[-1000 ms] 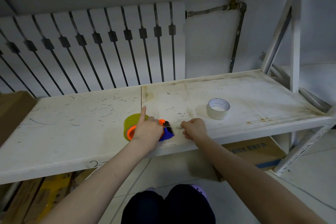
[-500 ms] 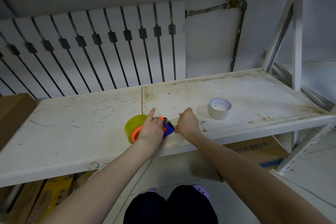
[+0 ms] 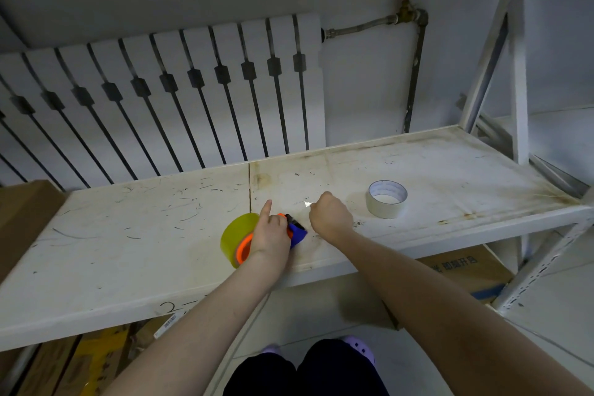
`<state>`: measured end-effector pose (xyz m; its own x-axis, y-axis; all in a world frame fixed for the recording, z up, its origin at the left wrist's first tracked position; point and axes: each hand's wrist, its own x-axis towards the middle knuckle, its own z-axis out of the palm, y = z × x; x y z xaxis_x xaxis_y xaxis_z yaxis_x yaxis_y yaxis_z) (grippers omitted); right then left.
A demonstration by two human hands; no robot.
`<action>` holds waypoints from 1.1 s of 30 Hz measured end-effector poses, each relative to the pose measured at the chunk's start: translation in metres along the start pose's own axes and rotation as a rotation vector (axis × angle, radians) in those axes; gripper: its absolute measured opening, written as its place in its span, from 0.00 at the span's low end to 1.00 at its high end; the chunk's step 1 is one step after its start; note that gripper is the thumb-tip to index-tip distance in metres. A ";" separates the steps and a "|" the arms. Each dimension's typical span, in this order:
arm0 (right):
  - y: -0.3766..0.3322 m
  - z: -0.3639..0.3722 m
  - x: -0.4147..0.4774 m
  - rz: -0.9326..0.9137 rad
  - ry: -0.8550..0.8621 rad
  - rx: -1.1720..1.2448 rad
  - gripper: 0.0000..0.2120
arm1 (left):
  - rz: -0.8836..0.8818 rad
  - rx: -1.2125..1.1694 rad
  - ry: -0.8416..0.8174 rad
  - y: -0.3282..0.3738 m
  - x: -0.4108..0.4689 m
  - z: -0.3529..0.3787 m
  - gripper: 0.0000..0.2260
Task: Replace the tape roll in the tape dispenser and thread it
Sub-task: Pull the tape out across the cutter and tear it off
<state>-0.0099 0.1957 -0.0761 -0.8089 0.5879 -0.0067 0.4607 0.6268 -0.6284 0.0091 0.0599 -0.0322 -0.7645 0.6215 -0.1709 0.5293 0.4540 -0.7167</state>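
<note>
An orange and blue tape dispenser (image 3: 297,232) lies on the white shelf (image 3: 128,251) near its front edge, with a yellowish tape roll (image 3: 236,231) mounted on its orange hub. My left hand (image 3: 271,236) presses down on the dispenser, index finger stretched out. Just right of it, my right hand (image 3: 329,215) is closed around the clear tape end (image 3: 308,203), held up behind the dispenser's blue head. The strip between head and fingers is barely visible.
A nearly spent white tape roll (image 3: 387,199) stands on the shelf to the right. The rack's uprights (image 3: 519,80) rise at the right end. A radiator (image 3: 180,100) lines the wall behind. Cardboard boxes (image 3: 463,270) sit under the shelf.
My right hand has come off the shelf's front edge, moved up to the dispenser head and drawn the tape end up and backward. My left hand stays on the dispenser.
</note>
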 end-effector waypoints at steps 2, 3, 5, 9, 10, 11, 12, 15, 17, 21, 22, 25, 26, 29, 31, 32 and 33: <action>-0.003 -0.002 0.005 -0.017 -0.011 -0.051 0.09 | 0.016 -0.005 -0.007 -0.003 0.002 -0.002 0.17; -0.006 -0.004 0.007 -0.030 -0.018 -0.070 0.11 | 0.023 -0.003 -0.012 -0.004 0.002 -0.003 0.17; -0.011 -0.005 0.011 -0.059 -0.030 -0.092 0.12 | 0.035 -0.011 -0.015 -0.006 0.003 -0.005 0.16; -0.012 -0.005 0.013 -0.102 -0.045 -0.100 0.11 | -0.005 -0.189 0.059 -0.008 -0.001 -0.004 0.22; -0.008 -0.005 0.013 -0.098 -0.052 -0.095 0.11 | -0.036 -0.269 0.126 -0.009 -0.003 -0.003 0.25; -0.004 -0.005 0.012 -0.090 -0.063 -0.091 0.10 | -0.070 -0.343 0.197 -0.010 -0.004 -0.002 0.28; 0.000 -0.005 0.011 -0.082 -0.077 -0.083 0.10 | -0.109 -0.415 0.249 -0.013 -0.004 -0.002 0.30; 0.006 -0.007 0.010 -0.068 -0.110 -0.028 0.13 | -0.230 -0.679 0.159 -0.027 0.005 -0.010 0.29; 0.007 -0.010 0.010 -0.060 -0.114 0.000 0.17 | -0.217 -0.770 0.008 -0.035 0.016 -0.018 0.22; 0.009 -0.011 0.009 -0.065 -0.088 0.044 0.17 | -0.199 -0.784 -0.075 -0.033 0.037 -0.019 0.21; 0.008 -0.010 0.009 -0.062 -0.085 0.058 0.16 | -0.212 -0.781 -0.066 -0.031 0.041 -0.017 0.21; 0.006 -0.003 0.010 -0.054 -0.083 0.064 0.14 | -0.240 -0.763 -0.061 -0.030 0.052 -0.012 0.20; 0.006 -0.001 0.010 -0.055 -0.083 0.055 0.12 | -0.247 -0.770 -0.069 -0.030 0.054 -0.011 0.20; 0.009 0.005 0.007 -0.076 -0.080 -0.006 0.09 | -0.225 -0.804 -0.085 -0.029 0.057 -0.009 0.20; 0.011 0.007 0.004 -0.089 -0.059 -0.053 0.08 | -0.191 -0.806 -0.079 -0.028 0.056 -0.006 0.19; 0.013 0.007 0.004 -0.093 -0.047 -0.065 0.08 | -0.180 -0.806 -0.075 -0.028 0.054 -0.005 0.19; 0.015 0.006 0.003 -0.097 -0.041 -0.069 0.08 | -0.172 -0.807 -0.072 -0.028 0.053 -0.003 0.20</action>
<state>-0.0078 0.2030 -0.0903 -0.8644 0.5024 0.0191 0.4025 0.7142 -0.5727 -0.0449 0.0825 -0.0193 -0.8661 0.4717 -0.1654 0.4833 0.8747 -0.0363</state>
